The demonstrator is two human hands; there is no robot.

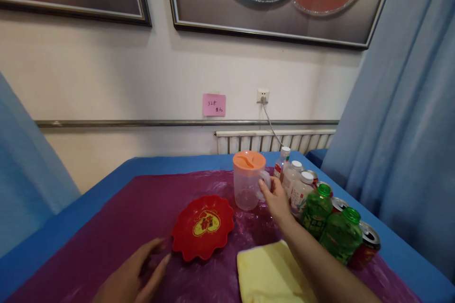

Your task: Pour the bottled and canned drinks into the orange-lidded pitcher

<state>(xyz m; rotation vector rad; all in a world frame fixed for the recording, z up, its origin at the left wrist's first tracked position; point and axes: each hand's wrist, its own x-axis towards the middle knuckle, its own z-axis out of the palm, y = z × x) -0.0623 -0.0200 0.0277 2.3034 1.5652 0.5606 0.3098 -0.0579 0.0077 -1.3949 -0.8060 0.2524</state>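
A clear plastic pitcher (248,181) with an orange lid stands on the purple sheet toward the back. My right hand (275,200) reaches to its handle, fingers curled around it. A red scalloped plate (203,227) with a gold and red emblem lies in the middle. My left hand (137,274) rests on the sheet just left of the plate, fingers spread and holding nothing. A folded yellow cloth (268,272) lies under my right forearm.
Two green bottles (332,225), several white-capped bottles (296,182) and red cans (366,246) crowd the table's right side. The purple sheet (117,227) covers a blue table. Blue curtains hang left and right; a radiator and wall lie behind.
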